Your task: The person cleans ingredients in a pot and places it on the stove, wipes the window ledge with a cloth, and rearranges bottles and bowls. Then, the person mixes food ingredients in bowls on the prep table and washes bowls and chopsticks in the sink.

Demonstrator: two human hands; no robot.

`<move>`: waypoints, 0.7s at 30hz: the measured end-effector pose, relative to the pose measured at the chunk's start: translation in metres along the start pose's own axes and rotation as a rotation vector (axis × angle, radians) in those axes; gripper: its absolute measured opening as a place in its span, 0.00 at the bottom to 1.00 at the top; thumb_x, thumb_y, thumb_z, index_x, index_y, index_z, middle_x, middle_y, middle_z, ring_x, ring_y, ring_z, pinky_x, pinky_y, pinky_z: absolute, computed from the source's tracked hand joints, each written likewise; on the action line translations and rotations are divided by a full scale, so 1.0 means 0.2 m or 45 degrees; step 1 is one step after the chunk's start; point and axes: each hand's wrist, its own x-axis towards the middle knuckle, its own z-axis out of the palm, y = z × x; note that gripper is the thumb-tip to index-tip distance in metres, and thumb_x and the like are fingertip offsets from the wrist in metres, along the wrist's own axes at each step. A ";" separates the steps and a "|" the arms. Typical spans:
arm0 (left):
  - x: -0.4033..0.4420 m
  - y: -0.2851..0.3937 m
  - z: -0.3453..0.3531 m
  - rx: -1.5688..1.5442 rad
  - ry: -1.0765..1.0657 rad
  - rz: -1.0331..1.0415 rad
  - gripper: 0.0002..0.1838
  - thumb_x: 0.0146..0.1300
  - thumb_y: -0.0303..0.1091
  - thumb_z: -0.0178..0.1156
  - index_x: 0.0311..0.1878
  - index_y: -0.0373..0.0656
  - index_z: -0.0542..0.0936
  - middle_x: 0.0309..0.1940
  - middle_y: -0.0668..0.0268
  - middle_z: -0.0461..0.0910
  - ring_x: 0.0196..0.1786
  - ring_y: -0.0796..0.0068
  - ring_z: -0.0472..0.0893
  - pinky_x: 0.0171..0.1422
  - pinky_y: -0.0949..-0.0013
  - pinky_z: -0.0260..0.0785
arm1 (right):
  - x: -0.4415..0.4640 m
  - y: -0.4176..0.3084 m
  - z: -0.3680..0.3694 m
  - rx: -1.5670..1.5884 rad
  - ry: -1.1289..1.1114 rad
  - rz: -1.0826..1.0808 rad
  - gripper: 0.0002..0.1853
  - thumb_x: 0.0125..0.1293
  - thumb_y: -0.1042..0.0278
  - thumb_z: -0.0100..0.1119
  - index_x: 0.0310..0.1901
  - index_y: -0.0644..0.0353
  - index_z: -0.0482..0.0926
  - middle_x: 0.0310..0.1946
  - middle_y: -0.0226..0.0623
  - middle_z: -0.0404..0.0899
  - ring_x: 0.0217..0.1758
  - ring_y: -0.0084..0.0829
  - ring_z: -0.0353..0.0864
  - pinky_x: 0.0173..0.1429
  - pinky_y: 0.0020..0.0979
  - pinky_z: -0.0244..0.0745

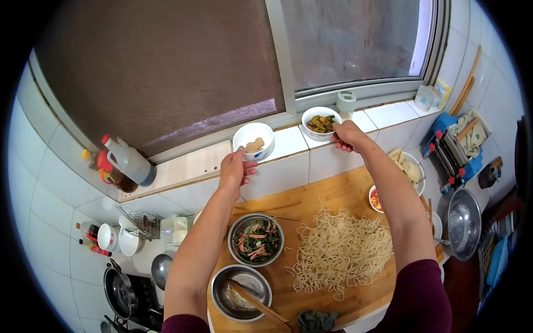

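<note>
On the tiled window ledge stands a white bowl (pixel 239 135) with a lump of tan paste (pixel 255 145) in it. My left hand (pixel 237 169) pinches its near rim, thumb on top and fingers beneath. Further right on the ledge, my right hand (pixel 348 136) grips the rim of a second white bowl (pixel 306 116), which holds cooked green vegetable pieces (pixel 321 124). Below my arms, a wooden board (pixel 311 201) carries a wide heap of noodles (pixel 341 252). Beside the noodles is a steel bowl (pixel 232 252) of greens and pink strips.
An empty-looking steel bowl (pixel 222 299) with chopsticks (pixel 258 305) sits at the board's front left, near a dark cloth (pixel 316 321). Bottles (pixel 130 161) stand on the ledge at left. A pasta machine (pixel 448 150) and a colander (pixel 464 222) are at right.
</note>
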 end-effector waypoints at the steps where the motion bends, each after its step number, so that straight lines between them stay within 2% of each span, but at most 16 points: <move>1: 0.02 0.00 0.01 0.007 0.047 -0.035 0.23 0.68 0.47 0.47 0.53 0.35 0.67 0.33 0.57 0.80 0.24 0.80 0.76 0.16 0.79 0.59 | 0.00 0.01 0.00 0.000 -0.001 0.008 0.21 0.66 0.53 0.41 0.23 0.60 0.71 0.11 0.32 0.68 0.09 0.21 0.62 0.12 0.26 0.54; 4: 0.08 -0.01 0.02 0.021 0.076 -0.081 0.20 0.67 0.44 0.46 0.48 0.33 0.69 0.29 0.58 0.80 0.21 0.81 0.75 0.15 0.79 0.58 | -0.06 0.02 -0.02 0.133 -0.031 -0.039 0.24 0.65 0.48 0.44 0.22 0.62 0.72 0.12 0.35 0.70 0.09 0.22 0.63 0.12 0.27 0.54; 6: 0.12 -0.01 0.01 0.027 0.061 -0.090 0.19 0.66 0.42 0.46 0.45 0.32 0.69 0.26 0.59 0.80 0.20 0.82 0.74 0.15 0.80 0.57 | -0.13 0.03 -0.03 0.151 -0.023 -0.086 0.30 0.65 0.41 0.43 0.26 0.66 0.76 0.12 0.35 0.71 0.09 0.22 0.64 0.12 0.26 0.56; 7: 0.13 -0.01 0.00 0.054 0.050 -0.074 0.17 0.65 0.39 0.45 0.44 0.32 0.70 0.25 0.59 0.80 0.20 0.82 0.74 0.15 0.79 0.57 | -0.15 0.05 -0.01 0.153 -0.024 -0.081 0.30 0.65 0.41 0.43 0.26 0.66 0.76 0.12 0.35 0.71 0.09 0.22 0.64 0.12 0.26 0.56; 9: 0.15 -0.02 0.01 0.081 0.039 -0.060 0.16 0.64 0.37 0.45 0.43 0.31 0.70 0.24 0.59 0.80 0.19 0.83 0.73 0.15 0.79 0.57 | -0.22 0.11 0.02 0.144 -0.148 -0.153 0.33 0.66 0.38 0.42 0.33 0.69 0.78 0.10 0.32 0.69 0.07 0.20 0.63 0.11 0.23 0.57; 10: 0.14 -0.03 0.01 0.082 0.042 -0.010 0.15 0.63 0.36 0.44 0.43 0.31 0.70 0.24 0.59 0.80 0.19 0.83 0.73 0.15 0.79 0.57 | -0.27 0.13 0.04 0.149 -0.253 -0.195 0.35 0.65 0.36 0.42 0.38 0.70 0.78 0.13 0.34 0.72 0.10 0.20 0.67 0.13 0.22 0.60; 13: 0.05 -0.04 0.04 0.099 0.074 0.068 0.13 0.62 0.33 0.44 0.42 0.32 0.71 0.25 0.57 0.80 0.18 0.83 0.71 0.14 0.79 0.55 | -0.39 0.19 0.15 0.123 -0.387 -0.204 0.36 0.65 0.36 0.42 0.42 0.72 0.77 0.15 0.35 0.75 0.14 0.19 0.70 0.16 0.21 0.63; 14: 0.00 -0.03 0.06 0.114 0.086 0.111 0.12 0.62 0.32 0.43 0.42 0.33 0.71 0.27 0.56 0.80 0.19 0.83 0.70 0.13 0.79 0.55 | -0.44 0.18 0.16 0.082 -0.490 -0.184 0.37 0.65 0.36 0.41 0.48 0.72 0.74 0.22 0.37 0.78 0.20 0.20 0.74 0.21 0.21 0.67; 15: -0.05 -0.03 0.07 0.118 0.098 0.103 0.12 0.62 0.32 0.43 0.42 0.33 0.71 0.27 0.56 0.80 0.19 0.83 0.70 0.13 0.79 0.55 | -0.45 0.19 0.20 0.085 -0.504 -0.182 0.37 0.65 0.36 0.41 0.48 0.72 0.74 0.22 0.37 0.78 0.20 0.20 0.74 0.21 0.21 0.67; 17: -0.17 -0.06 0.09 0.118 0.030 0.157 0.11 0.61 0.30 0.44 0.42 0.34 0.71 0.25 0.59 0.78 0.18 0.82 0.70 0.12 0.79 0.54 | -0.50 0.24 0.26 0.209 -0.574 -0.184 0.38 0.65 0.35 0.41 0.56 0.70 0.69 0.35 0.43 0.79 0.33 0.25 0.78 0.30 0.24 0.73; 18: -0.24 -0.07 0.10 0.144 0.026 0.137 0.10 0.61 0.30 0.46 0.43 0.35 0.71 0.22 0.64 0.75 0.18 0.83 0.70 0.12 0.79 0.54 | -0.52 0.27 0.30 0.214 -0.576 -0.179 0.38 0.65 0.35 0.41 0.56 0.70 0.69 0.35 0.43 0.79 0.33 0.25 0.78 0.30 0.24 0.73; 20: -0.37 -0.13 0.11 0.162 -0.031 0.125 0.11 0.62 0.30 0.46 0.44 0.35 0.71 0.22 0.65 0.74 0.17 0.83 0.70 0.12 0.80 0.54 | -0.58 0.34 0.38 0.413 -0.577 -0.312 0.38 0.66 0.35 0.42 0.61 0.67 0.65 0.50 0.45 0.74 0.48 0.29 0.75 0.41 0.29 0.75; 21: -0.42 -0.17 0.11 0.170 -0.084 0.119 0.11 0.62 0.30 0.47 0.45 0.36 0.72 0.21 0.66 0.74 0.17 0.84 0.70 0.12 0.80 0.55 | -0.62 0.38 0.42 0.418 -0.574 -0.298 0.38 0.66 0.35 0.42 0.61 0.67 0.65 0.50 0.45 0.74 0.48 0.29 0.75 0.41 0.29 0.75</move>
